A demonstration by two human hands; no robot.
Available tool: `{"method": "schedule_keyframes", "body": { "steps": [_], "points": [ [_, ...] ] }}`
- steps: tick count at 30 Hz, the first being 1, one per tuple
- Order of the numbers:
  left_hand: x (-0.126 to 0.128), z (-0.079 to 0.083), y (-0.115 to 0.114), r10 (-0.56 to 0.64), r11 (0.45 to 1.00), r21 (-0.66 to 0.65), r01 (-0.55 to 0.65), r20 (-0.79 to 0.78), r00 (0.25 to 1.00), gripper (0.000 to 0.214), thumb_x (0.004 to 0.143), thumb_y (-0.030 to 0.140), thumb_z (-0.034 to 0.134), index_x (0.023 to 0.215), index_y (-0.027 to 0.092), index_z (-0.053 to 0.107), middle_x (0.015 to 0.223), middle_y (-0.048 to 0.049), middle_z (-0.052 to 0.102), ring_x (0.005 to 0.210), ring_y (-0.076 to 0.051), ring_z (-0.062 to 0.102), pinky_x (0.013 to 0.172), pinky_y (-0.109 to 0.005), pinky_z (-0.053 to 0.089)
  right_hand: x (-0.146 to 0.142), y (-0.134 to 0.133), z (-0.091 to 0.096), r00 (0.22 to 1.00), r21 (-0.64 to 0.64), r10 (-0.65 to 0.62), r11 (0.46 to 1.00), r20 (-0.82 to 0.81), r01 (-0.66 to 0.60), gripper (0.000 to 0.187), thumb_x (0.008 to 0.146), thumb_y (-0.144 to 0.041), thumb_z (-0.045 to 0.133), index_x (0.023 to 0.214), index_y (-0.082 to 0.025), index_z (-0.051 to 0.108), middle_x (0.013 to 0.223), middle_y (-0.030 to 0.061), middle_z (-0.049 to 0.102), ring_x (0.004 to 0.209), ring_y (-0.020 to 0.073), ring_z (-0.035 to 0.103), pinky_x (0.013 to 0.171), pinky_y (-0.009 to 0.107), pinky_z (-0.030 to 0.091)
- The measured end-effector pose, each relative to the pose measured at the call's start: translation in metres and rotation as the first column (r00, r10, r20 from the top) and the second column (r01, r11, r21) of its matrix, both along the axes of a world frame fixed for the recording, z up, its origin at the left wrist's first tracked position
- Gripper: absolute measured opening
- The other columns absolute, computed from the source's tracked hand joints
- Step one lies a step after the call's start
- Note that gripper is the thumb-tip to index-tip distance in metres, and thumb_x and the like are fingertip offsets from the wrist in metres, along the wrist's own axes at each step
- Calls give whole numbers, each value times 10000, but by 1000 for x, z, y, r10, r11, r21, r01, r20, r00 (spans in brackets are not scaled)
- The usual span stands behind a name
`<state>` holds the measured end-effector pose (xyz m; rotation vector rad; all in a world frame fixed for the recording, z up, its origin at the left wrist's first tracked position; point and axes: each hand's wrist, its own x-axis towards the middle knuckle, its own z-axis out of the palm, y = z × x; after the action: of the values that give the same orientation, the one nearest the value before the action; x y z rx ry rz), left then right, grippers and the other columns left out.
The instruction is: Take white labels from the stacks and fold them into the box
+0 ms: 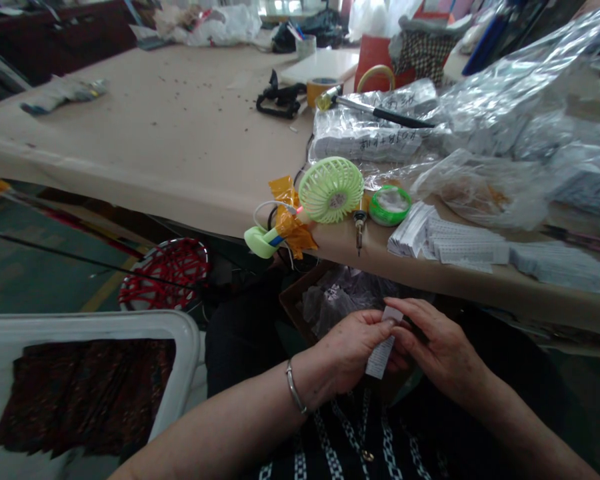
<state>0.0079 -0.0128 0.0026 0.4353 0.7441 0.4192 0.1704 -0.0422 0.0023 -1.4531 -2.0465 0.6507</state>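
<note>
Over my lap, my left hand (361, 340) pinches a narrow white printed label (380, 357) between thumb and fingers. My right hand (433, 343) meets it from the other side, its thumb and fingertips closed on the label's upper part. Small print covers the label's lower face. Beneath and beyond the hands, a cardboard box (294, 303) holds crumpled clear plastic (330, 307). Stacks of similar white labels (445, 240) lie along the table edge, above my right hand.
A green fan (333, 190) is taped at the table (180, 120) edge, beside a soldering iron (359, 230) whose tip overhangs it. A green round container (390, 205) sits nearby. Plastic bags (485, 183) cover the right side. At lower left, a white tub (190, 360) holds dark patterned fabric (90, 393).
</note>
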Motion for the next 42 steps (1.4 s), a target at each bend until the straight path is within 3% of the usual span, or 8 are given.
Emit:
{"method": "schedule_keyframes", "body": {
  "steps": [4,8,13,19,22,25,31,42],
  "points": [
    [-1,1,1,13,1000,3,-13,-25,1000,347,674,407,721,813,112,604,635,-13,600,508,-101,571,534,-229,450,-1,2,-2,989,-71,-97,993,-110,90,396,864,-336,534,1244,-227,518,1113,82,644,1013,220,612,895,354,491],
    [-5,2,3,62,996,65,-61,-10,998,352,725,448,673,817,119,589,648,-1,581,512,-98,569,531,-226,440,-6,10,-1,899,-297,-271,940,-345,170,300,842,-392,562,1080,-211,590,946,44,681,842,178,648,753,275,523],
    [-8,5,7,106,980,176,-93,-67,992,350,758,465,626,790,119,580,641,-4,576,520,-93,558,522,-210,415,-17,27,-2,782,-469,-376,875,-497,122,230,778,-409,643,805,-182,627,708,-3,641,632,120,589,590,213,489],
    [-11,8,14,157,964,234,-125,-123,980,395,703,506,657,763,124,580,613,2,555,515,-99,525,533,-229,408,-29,37,-6,661,-589,-436,808,-611,-11,243,753,-417,663,766,-190,578,536,-38,574,425,104,517,416,220,439],
    [-13,5,19,194,937,318,-142,-141,971,360,741,483,623,722,126,583,606,2,544,533,-93,494,540,-218,378,-35,44,-6,635,-571,-419,820,-649,-42,231,756,-407,659,762,-192,574,541,-45,565,432,108,522,434,232,457],
    [-18,3,27,273,863,483,-150,-195,942,263,806,370,564,715,127,612,644,-1,558,595,-97,478,577,-213,371,-39,55,-6,665,-494,-391,868,-636,38,204,743,-375,670,731,-187,592,594,-35,585,523,111,550,520,223,470],
    [-29,10,45,475,626,778,-44,-337,813,167,820,239,535,840,163,682,784,-15,651,752,-138,558,718,-222,419,-45,73,-3,763,-346,-349,922,-544,175,164,753,-335,648,721,-178,612,640,-28,569,598,103,516,561,200,423],
    [-31,12,60,588,447,892,76,-356,726,168,847,239,520,793,169,663,713,-5,641,664,-118,562,645,-203,422,-52,80,6,830,-186,-275,960,-485,210,121,792,-275,584,714,-184,597,585,-39,536,556,94,500,536,194,407]
  ]
}}
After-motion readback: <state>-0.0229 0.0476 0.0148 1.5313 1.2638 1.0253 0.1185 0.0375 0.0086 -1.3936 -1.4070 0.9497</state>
